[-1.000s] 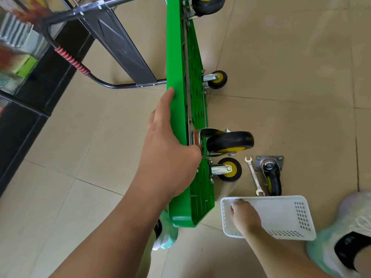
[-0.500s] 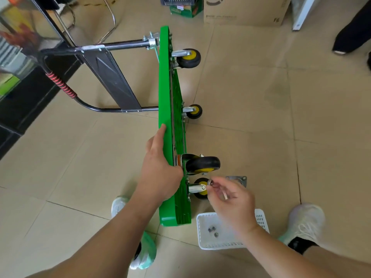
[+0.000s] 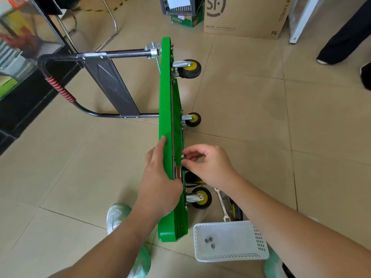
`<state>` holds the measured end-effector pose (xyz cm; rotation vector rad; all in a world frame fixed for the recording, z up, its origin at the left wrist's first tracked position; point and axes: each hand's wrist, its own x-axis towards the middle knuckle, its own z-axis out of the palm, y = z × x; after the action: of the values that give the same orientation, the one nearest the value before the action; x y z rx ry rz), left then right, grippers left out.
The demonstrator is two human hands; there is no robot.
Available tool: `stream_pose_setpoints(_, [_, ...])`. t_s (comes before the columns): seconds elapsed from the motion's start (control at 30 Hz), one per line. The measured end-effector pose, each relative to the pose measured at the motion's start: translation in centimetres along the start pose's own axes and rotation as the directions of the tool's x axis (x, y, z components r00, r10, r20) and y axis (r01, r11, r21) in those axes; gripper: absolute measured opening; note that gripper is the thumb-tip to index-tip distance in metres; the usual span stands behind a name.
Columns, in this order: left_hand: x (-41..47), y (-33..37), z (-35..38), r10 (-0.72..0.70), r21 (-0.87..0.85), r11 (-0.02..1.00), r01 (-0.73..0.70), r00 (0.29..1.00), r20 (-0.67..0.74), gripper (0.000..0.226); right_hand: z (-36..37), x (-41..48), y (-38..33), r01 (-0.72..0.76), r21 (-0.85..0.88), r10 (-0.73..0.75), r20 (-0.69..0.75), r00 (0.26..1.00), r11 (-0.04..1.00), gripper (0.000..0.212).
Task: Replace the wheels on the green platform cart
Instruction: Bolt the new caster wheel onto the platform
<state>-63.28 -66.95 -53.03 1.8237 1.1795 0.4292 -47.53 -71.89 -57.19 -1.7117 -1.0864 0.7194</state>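
Observation:
The green platform cart [image 3: 165, 101] stands on its long edge on the tiled floor, wheels facing right. My left hand [image 3: 158, 183] grips its upper edge near the front caster [image 3: 191, 178], which is mostly hidden behind my right hand. My right hand [image 3: 207, 165] pinches a small nut [image 3: 183, 157] against the cart's underside just above that caster. Three more black-and-yellow wheels stick out: far wheel [image 3: 189, 68], middle wheel [image 3: 193, 119], near wheel [image 3: 201, 198]. A loose caster [image 3: 234, 210] lies on the floor beside a wrench [image 3: 221, 204].
A white plastic basket [image 3: 255, 242] holding three nuts sits at the cart's near end. The cart's black handle [image 3: 66, 95] lies out to the left. Cardboard boxes [image 3: 245, 16] stand beyond, another person's legs [image 3: 345, 35] at the far right, my shoes [image 3: 116, 217] below.
My right hand left the basket with a nut, rose past the near wheels and now presses it to the cart's underside. The view has pulled back; my left hand keeps its grip.

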Motion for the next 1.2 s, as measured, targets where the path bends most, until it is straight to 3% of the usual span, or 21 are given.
stream_pose_setpoints(0.27, [0.1,0.0,0.2,0.012,-0.007,1.0,-0.012,1.0,0.008,0.108,0.7,1.5,-0.1,-0.051,0.126,0.04,0.089,0.995,0.991,0.03])
stream_pose_setpoints(0.5, [-0.1,0.2,-0.1,-0.014,-0.008,1.0,0.015,1.0,0.026,0.111,0.6,1.6,0.0,-0.056,0.006,0.054,0.2,0.978,0.998,0.014])
stream_pose_setpoints(0.73, [-0.3,0.8,-0.4,0.013,-0.016,1.0,-0.012,0.999,0.05,0.11,-0.1,1.4,-1.5,-0.133,-0.057,0.143,0.249,0.958,0.99,0.018])
stream_pose_setpoints(0.97, [-0.4,0.9,-0.6,0.017,-0.04,0.999,-0.015,0.999,0.048,0.111,-0.3,0.9,-1.8,-0.242,0.14,0.227,0.116,0.967,0.96,0.028])
stream_pose_setpoints(1.2, [-0.1,0.4,-0.4,0.006,-0.062,0.998,-0.004,1.0,0.031,0.11,0.9,1.4,-1.5,-0.263,0.244,0.229,0.161,0.96,0.933,0.028])
